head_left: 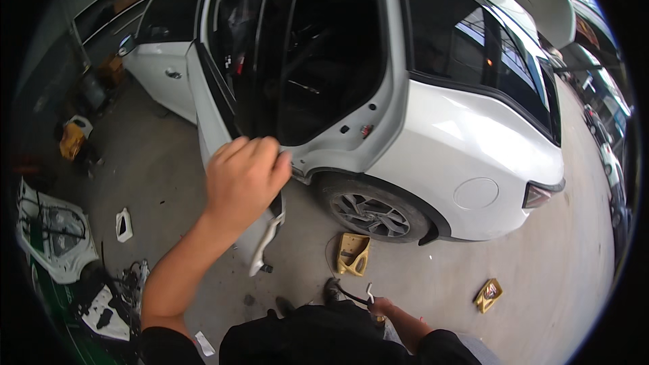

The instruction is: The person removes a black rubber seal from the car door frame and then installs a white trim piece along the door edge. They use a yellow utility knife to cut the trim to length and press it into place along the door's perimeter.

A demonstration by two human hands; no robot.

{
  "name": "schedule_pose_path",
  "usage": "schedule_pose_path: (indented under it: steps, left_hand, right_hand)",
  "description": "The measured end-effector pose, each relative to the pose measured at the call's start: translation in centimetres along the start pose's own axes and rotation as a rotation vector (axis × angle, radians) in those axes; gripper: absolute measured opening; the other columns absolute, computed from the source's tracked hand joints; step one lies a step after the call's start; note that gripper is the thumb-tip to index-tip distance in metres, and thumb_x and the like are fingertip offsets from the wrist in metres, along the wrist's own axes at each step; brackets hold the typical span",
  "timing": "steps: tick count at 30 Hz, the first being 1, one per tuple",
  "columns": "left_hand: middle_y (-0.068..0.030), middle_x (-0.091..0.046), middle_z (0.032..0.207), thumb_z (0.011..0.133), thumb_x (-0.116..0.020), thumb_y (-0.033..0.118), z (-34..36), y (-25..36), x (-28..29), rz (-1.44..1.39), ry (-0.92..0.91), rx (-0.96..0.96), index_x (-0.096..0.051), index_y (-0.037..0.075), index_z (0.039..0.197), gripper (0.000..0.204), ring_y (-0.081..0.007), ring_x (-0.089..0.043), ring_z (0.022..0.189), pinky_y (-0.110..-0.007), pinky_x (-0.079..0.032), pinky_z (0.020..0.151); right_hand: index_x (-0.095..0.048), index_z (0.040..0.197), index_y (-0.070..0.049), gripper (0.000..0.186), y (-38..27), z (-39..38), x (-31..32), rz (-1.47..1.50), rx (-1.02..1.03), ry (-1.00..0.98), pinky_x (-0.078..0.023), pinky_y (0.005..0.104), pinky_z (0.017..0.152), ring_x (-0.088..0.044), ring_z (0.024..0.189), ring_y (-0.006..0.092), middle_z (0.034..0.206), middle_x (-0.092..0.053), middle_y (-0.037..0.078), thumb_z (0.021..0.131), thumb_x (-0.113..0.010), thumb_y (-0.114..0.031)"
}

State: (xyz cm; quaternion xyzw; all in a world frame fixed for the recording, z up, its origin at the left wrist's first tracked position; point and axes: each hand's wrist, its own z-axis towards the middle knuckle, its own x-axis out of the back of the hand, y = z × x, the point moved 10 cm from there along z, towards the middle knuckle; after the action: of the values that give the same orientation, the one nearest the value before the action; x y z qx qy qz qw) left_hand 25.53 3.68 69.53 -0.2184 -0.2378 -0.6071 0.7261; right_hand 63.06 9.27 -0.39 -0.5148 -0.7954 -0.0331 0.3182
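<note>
My left hand (245, 174) is closed, its fingers curled at the upper edge of the rear door (215, 122) of a white car (466, 135). That door stands swung out, with the dark cabin visible behind it. Low by my waist, my right hand (382, 307) is closed around a thin dark tool (353, 296) with a pale bent piece beside the fingers. The exact kind of tool cannot be made out. Between my feet and the rear wheel (370, 209) sits a cut-open yellow plastic container (353, 255).
Another yellow container (488, 295) holding small parts lies on the floor at right. Removed car panels (57, 233) and loose parts (111, 314) lie at left, near a white frame-shaped piece (124, 225). The raised tailgate (537, 7) juts out at the upper right.
</note>
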Motion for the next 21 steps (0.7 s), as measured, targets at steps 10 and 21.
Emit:
schedule_pose_path:
  steps: [10,21]
  left_hand:
    - [-0.0144,-0.064,0.098,0.09,-0.059,0.022,4.5,4.8,-15.3,-0.574,-0.42,0.104,-0.055,0.001,0.103,0.026,-0.0324,-0.062,0.094,-0.04,-0.049,0.08]
    - [-0.0108,-0.062,0.068,0.088,-0.063,0.023,-25.6,-7.3,-21.3,-0.668,-0.799,0.807,-0.06,0.0,0.085,0.023,-0.0196,-0.06,0.063,-0.033,-0.047,0.06]
  right_hand:
    - [-0.067,0.107,-0.01,0.038,7.9,-1.0,-4.5,0.102,-0.025,0.039,-0.049,0.0459,0.086,-0.061,0.104,0.0367,0.107,-0.066,0.02,0.083,-0.053,-0.035]
    - [-0.063,0.098,-0.014,0.027,-1.6,0.8,6.4,0.035,0.232,0.058,-0.05,0.0502,0.073,-0.063,0.087,0.041,0.091,-0.066,0.019,0.085,-0.05,-0.034]
